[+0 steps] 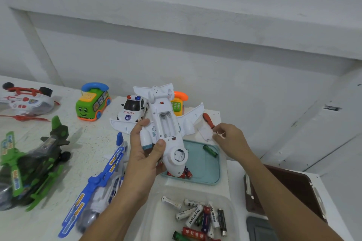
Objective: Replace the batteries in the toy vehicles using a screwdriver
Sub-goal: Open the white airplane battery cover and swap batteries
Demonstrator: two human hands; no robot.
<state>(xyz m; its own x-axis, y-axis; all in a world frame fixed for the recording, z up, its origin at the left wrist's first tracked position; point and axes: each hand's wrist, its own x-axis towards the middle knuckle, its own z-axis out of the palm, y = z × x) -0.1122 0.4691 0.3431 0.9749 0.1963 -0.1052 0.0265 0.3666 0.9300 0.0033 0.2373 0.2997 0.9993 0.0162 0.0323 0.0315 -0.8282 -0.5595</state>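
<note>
1. Mostly the white table (94, 139) is crowded. Helicopter toys fill its left side, a green one (33, 168) and a blue one (101, 186), and a bare speckled patch lies between them and the police car (133, 110). At the right, a brown box (290, 188) sits near the table's edge.
2. The left hand (145, 152) grips the white toy airplane (166, 129) belly-up above the teal tray (213, 170), thumb on the fuselage and fingers round an engine pod. Its battery compartment is open and the bays look empty.
3. The right hand (229, 141) reaches toward the loose battery cover (204, 132) and the orange-handled screwdriver (208, 120), fingers loosely curled. I cannot tell whether it pinches anything.
4. A green battery (210, 150) lies in the tray.
5. The car reads "POLICE". Batteries in the clear container (154, 207) nearest the camera read "Heybright".
</note>
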